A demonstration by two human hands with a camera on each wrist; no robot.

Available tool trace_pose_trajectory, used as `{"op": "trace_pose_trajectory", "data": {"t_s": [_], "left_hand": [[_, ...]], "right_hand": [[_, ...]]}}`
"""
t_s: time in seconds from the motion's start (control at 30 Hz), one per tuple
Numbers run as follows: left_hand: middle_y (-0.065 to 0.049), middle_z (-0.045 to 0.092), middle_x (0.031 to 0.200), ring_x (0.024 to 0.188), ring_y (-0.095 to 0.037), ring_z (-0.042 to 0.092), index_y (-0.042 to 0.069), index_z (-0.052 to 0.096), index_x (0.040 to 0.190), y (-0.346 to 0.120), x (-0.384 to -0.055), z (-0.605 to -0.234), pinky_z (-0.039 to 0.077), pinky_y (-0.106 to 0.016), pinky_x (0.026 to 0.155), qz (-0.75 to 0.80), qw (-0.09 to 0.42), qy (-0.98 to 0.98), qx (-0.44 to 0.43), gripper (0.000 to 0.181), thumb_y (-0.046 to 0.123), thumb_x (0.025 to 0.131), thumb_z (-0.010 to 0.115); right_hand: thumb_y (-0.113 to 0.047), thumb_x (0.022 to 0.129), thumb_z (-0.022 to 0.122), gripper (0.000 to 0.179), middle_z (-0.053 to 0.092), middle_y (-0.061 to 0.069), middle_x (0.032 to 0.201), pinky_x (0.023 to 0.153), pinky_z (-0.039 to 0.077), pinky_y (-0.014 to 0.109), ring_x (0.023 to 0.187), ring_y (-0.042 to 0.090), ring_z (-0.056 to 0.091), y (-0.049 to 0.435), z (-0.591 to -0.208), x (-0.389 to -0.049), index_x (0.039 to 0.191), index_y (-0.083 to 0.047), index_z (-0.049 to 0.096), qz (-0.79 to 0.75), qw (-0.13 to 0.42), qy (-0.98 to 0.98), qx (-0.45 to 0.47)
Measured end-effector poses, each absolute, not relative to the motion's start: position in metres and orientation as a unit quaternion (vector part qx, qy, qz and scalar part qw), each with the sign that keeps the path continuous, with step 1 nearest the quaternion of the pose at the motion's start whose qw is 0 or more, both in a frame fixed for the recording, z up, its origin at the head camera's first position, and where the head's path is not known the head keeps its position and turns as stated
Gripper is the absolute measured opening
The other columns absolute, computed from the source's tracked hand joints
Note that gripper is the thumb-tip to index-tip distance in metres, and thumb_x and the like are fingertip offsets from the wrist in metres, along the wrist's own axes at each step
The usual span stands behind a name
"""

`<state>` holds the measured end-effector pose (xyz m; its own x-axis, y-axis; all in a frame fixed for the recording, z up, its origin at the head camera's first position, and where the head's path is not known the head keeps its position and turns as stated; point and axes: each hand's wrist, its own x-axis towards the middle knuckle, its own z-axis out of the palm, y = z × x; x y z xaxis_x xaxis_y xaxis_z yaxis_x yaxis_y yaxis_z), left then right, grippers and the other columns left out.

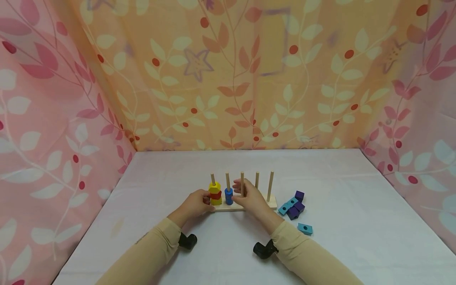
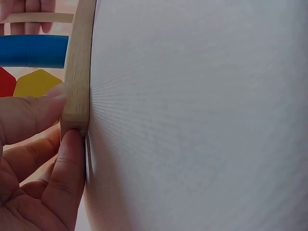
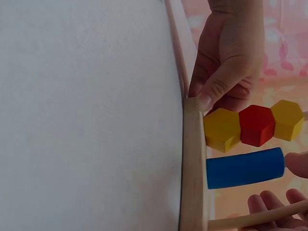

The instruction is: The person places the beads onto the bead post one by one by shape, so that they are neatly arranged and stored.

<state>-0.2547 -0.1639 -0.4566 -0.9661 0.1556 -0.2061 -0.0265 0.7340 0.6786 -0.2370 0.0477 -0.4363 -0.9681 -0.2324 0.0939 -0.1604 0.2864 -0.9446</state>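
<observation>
A wooden peg board (image 1: 228, 208) with several upright pegs stands on the table. Its left end is gripped by my left hand (image 1: 194, 204), the thumb on top of the base and a finger against its end. On the leftmost peg, a red hexagonal block (image 3: 256, 126) sits between two yellow hexagonal blocks (image 3: 222, 129). Blue cylindrical blocks (image 1: 228, 196) fill the lower part of the second peg. My right hand (image 1: 254, 200) is around the third peg with loosely spread fingers, holding nothing visible. Its thumb (image 3: 297, 164) is at the top of the blue stack; whether they touch, I cannot tell.
Right of the board, several purple blocks (image 1: 299, 195) and teal blocks (image 1: 292, 201) lie in a loose cluster. Another teal block (image 1: 305, 228) lies nearer, beside the right forearm. A patterned curtain (image 1: 235, 79) borders the white table (image 1: 160, 170) behind.
</observation>
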Motion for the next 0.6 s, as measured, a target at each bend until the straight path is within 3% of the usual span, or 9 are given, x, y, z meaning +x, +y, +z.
{"op": "trace_pose_trajectory", "data": {"t_s": [0.17, 0.3, 0.6], "left_hand": [[-0.004, 0.053, 0.089, 0.083, -0.020, 0.049, 0.007, 0.061, 0.113, -0.164, -0.254, -0.457, 0.045, -0.030, 0.073, 0.367, 0.130, 0.921, 0.032, 0.044, 0.016, 0.073, 0.077], [-0.004, 0.053, 0.089, 0.083, -0.020, 0.049, 0.006, 0.061, 0.113, -0.163, -0.254, -0.456, 0.045, -0.030, 0.073, 0.371, 0.131, 0.919, 0.029, 0.044, 0.015, 0.073, 0.077], [-0.004, 0.053, 0.091, 0.083, -0.020, 0.049, 0.007, 0.062, 0.113, -0.163, -0.253, -0.456, 0.046, -0.029, 0.072, 0.371, 0.127, 0.919, 0.035, 0.042, 0.014, 0.074, 0.076]], "right_hand": [[-0.004, 0.080, 0.068, 0.059, 0.051, 0.013, 0.127, 0.099, 0.035, 0.042, 0.120, 0.029, 0.047, 0.058, -0.429, -0.227, 0.133, -0.013, 0.043, -0.578, 0.023, 0.804, -0.135], [-0.003, 0.080, 0.068, 0.064, 0.050, 0.012, 0.129, 0.100, 0.033, 0.043, 0.123, 0.028, 0.044, 0.067, -0.420, -0.221, 0.136, -0.011, 0.038, -0.579, 0.023, 0.801, -0.151], [-0.009, 0.083, 0.067, 0.059, 0.045, 0.011, 0.135, 0.102, 0.031, 0.043, 0.124, 0.027, 0.044, 0.098, -0.411, -0.211, 0.136, -0.011, 0.041, -0.551, 0.046, 0.807, -0.208]]}}
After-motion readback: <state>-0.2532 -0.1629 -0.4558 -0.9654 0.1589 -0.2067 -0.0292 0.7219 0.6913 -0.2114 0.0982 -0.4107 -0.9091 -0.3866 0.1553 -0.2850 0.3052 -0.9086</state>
